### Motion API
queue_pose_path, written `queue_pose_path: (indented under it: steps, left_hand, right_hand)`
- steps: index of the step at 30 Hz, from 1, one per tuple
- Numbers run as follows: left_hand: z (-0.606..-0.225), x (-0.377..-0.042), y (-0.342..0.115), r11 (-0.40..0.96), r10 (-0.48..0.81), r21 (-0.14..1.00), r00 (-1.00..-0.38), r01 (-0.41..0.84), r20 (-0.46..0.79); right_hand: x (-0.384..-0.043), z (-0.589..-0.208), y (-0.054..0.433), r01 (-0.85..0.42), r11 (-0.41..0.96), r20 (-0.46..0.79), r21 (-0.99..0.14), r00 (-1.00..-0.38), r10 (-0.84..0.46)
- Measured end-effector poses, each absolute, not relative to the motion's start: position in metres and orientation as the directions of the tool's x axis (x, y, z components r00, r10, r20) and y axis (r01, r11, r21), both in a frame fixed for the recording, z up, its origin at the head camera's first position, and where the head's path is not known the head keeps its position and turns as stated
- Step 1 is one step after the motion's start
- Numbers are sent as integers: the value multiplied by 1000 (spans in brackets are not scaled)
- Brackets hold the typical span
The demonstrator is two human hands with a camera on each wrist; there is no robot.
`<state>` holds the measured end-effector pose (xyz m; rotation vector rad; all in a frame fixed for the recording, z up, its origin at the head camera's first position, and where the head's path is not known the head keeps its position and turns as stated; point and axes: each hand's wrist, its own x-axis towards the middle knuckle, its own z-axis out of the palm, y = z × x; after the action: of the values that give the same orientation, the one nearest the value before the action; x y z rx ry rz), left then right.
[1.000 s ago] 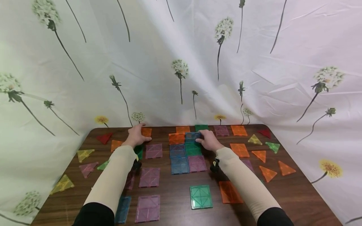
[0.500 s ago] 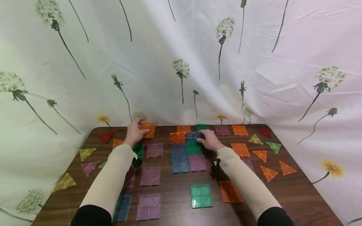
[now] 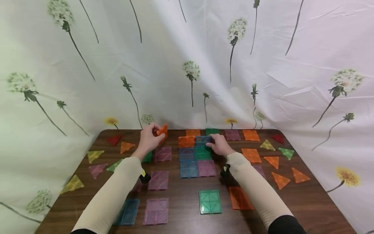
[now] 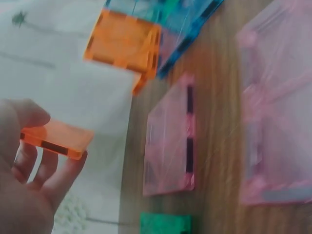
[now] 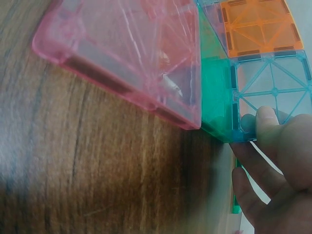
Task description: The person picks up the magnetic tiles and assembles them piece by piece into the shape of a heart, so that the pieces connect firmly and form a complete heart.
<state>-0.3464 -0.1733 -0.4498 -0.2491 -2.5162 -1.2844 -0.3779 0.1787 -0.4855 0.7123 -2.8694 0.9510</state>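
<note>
My left hand (image 3: 148, 139) holds an orange square magnetic tile (image 4: 58, 137) above the far part of the table, thumb on one face and fingers on the other. At the table's middle, two blue tiles (image 3: 189, 169), a green tile (image 3: 203, 153) and a purple tile (image 3: 206, 168) lie flat, joined in a block. Along the block's far edge, another orange tile (image 3: 186, 142) and a blue tile (image 5: 273, 80) stand upright side by side. My right hand (image 3: 219, 145) pinches that upright blue tile at its right side, with the thumb on its near face.
Loose purple tiles (image 3: 158, 180) lie left of the block. Nearer me are a green tile (image 3: 210, 201) and an orange tile (image 3: 241, 198). Several triangle tiles (image 3: 280, 180) lie along both sides. A flower-print cloth (image 3: 163, 65) hangs behind the table (image 3: 184, 208).
My left hand has picked up the orange tile from the far left of the table, tilted it upright and carried it right. My right hand stays on the upright blue tile.
</note>
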Motion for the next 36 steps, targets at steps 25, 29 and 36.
queue_pose_path:
  steps: [25,29,36]
  left_hand:
    - [-482,-297,-129,547,246,652,-845,526,475]
    - [-484,-297,-121,580,261,627,-848,520,462]
    - [-482,-299,-108,630,271,593,-857,502,438]
  right_hand:
    - [-374,-482,179,-445,697,197,-562,-890,-410]
    - [-373,-481,179,-436,698,186,-568,-894,-408]
    - [-372,-481,178,-443,698,189,-563,-891,-413]
